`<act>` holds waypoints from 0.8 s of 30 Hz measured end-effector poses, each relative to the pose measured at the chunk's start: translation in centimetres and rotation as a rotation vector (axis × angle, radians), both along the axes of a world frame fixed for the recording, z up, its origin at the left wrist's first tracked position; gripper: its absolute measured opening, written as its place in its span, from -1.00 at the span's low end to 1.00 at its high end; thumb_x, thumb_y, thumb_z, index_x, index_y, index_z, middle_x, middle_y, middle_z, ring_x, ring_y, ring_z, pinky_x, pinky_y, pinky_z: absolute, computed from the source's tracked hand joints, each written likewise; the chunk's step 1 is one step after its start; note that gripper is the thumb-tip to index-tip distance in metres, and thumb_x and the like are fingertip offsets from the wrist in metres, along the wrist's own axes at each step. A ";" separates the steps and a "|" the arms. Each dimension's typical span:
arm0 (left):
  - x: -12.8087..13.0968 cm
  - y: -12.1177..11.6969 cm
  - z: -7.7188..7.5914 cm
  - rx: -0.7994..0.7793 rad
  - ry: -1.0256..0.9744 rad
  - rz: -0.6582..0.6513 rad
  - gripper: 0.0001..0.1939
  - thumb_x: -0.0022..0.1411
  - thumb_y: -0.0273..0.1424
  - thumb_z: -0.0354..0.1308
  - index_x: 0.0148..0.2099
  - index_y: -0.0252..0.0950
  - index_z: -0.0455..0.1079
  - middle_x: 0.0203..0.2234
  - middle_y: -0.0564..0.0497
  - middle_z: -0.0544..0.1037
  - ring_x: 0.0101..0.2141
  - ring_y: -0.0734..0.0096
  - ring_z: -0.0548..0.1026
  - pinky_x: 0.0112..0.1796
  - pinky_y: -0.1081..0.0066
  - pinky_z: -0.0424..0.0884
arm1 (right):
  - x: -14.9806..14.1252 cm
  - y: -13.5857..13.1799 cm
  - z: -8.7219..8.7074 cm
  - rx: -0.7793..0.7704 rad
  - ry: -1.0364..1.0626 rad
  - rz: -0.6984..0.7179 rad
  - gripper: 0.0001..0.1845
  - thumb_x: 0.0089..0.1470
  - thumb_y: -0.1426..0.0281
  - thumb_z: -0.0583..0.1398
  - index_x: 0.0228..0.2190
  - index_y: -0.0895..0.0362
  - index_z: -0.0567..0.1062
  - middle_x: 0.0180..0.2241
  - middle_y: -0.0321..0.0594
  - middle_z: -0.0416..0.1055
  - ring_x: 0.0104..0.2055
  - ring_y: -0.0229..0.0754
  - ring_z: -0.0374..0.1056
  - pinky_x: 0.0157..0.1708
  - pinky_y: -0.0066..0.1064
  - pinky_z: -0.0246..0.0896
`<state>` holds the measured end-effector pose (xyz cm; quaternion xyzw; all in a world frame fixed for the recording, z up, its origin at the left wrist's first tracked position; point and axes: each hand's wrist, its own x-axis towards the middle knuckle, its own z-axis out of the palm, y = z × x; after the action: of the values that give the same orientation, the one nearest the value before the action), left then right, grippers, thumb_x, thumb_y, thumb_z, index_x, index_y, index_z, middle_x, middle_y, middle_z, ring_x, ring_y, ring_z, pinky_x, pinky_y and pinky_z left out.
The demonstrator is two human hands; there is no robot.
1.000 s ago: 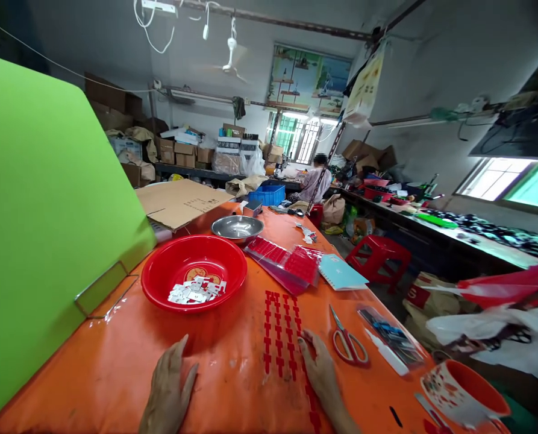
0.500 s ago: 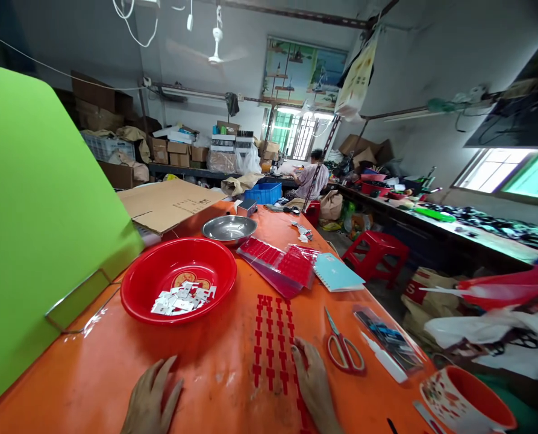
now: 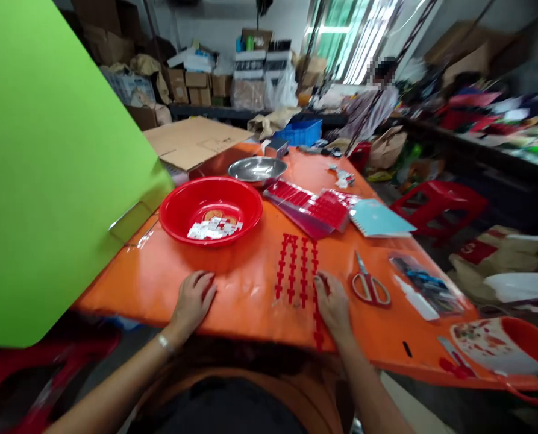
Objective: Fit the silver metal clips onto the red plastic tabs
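My left hand rests on the orange tabletop with its fingers lightly curled, holding nothing. It lies just in front of a red plastic basin that holds a pile of small white metal pieces. My right hand lies on the lowest part of several rows of red cross-shaped plastic strips, its fingertips touching them. Whether those fingers grip a strip, I cannot tell. Red scissors lie just to the right of that hand.
A steel bowl, red sheets in clear plastic and a blue notebook lie further along the table. A large green board rises at the left. A mug stands at the right corner. A co-worker sits beyond.
The view has tipped downward, bringing the table's near edge and my forearms into sight. My left hand has shifted closer to the basin. My right hand stays on the red strips.
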<state>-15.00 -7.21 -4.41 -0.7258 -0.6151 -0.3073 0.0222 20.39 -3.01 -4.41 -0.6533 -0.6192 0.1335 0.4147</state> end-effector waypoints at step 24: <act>0.0 0.3 1.0 0.011 -0.080 -0.111 -0.77 0.29 -0.33 0.01 -0.20 -0.31 0.46 -0.20 -0.11 0.44 -0.14 0.29 0.40 -0.07 0.26 0.37 | -0.2 -0.3 0.4 0.089 0.017 -0.031 -0.62 0.16 0.14 0.01 -0.26 0.13 0.48 -0.26 -0.05 0.51 -0.20 -0.05 0.39 -0.13 -0.18 0.27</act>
<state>-14.97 -6.90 -3.45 -0.7457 -0.5727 -0.3401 -0.0154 20.23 -3.31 -4.02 -0.6425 -0.6106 0.1050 0.4508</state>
